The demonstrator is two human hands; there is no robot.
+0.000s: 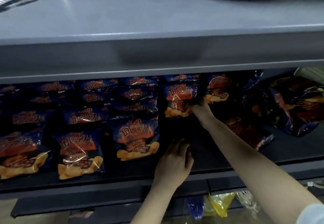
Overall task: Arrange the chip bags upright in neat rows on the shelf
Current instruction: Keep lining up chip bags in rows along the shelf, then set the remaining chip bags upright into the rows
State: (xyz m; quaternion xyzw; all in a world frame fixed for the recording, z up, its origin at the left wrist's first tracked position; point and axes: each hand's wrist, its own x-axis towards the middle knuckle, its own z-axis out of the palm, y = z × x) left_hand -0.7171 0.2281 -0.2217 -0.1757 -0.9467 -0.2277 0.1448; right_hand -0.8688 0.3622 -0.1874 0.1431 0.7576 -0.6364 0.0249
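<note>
The shelf [289, 146] was seen from the near side, under a grey upper shelf [157, 22]. On its left and middle parts, rows of chip bags [78, 152] were stood upright, front faces turned to the near side, one row behind another toward the far wall. The nearest bag of the rightmost full row [136, 141] was set just left of a bare dark strip of shelf.

The right hand [201, 104] was reached far into that strip, and the right edge of one upright chip bag [178, 101] was gripped by it, the fingers curled round the edge. That bag was held at the far end of the strip, in line with the other rows.

The left hand [172, 162] was laid over the near part of the strip, its fingers [178, 145] straight and slightly apart, with nothing held; whether the neighbouring bag was touched could not be told.

To the right, loose bags [298, 104] were left lying tilted and overlapped, and one more [249, 134] lay flat beside the right forearm. Below the shelf, a yellow packet [217, 204] was visible.
</note>
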